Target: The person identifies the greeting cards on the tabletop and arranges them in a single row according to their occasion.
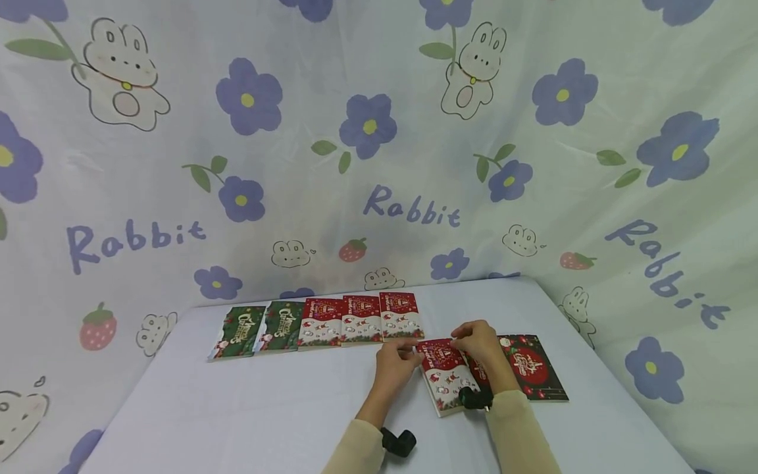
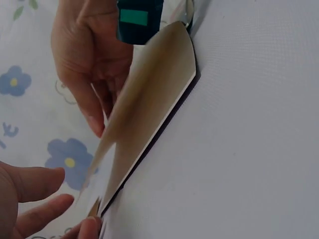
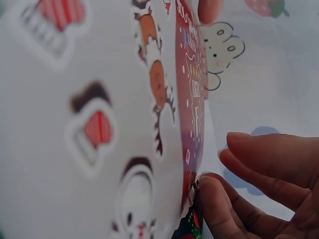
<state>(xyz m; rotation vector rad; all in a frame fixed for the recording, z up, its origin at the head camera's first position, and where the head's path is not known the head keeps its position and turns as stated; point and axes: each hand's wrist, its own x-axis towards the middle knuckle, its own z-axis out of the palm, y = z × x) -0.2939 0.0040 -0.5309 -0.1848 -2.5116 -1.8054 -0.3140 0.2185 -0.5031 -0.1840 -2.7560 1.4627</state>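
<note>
A red-and-white Christmas booklet (image 1: 447, 378) lies on the table between both hands, slightly askew. My left hand (image 1: 395, 365) is at its upper left corner, thumb and fingers spread in the left wrist view, lower fingertips at the booklet's edge. My right hand (image 1: 478, 342) reaches over its upper right corner. In the right wrist view the right hand's lower fingers (image 3: 214, 199) touch the booklet edge, while thumb and forefinger stand apart from it. The left wrist view shows the booklet's pale page edges (image 2: 154, 94). Partly hidden by the right arm is a dark booklet (image 1: 477, 372).
Another dark green booklet (image 1: 533, 368) with a red circle lies right of the right arm. Along the back stands a row of flat booklets: two green (image 1: 237, 332) and three red-and-white ones (image 1: 361, 319). A patterned curtain (image 1: 379, 164) hangs behind the white table (image 1: 237, 415).
</note>
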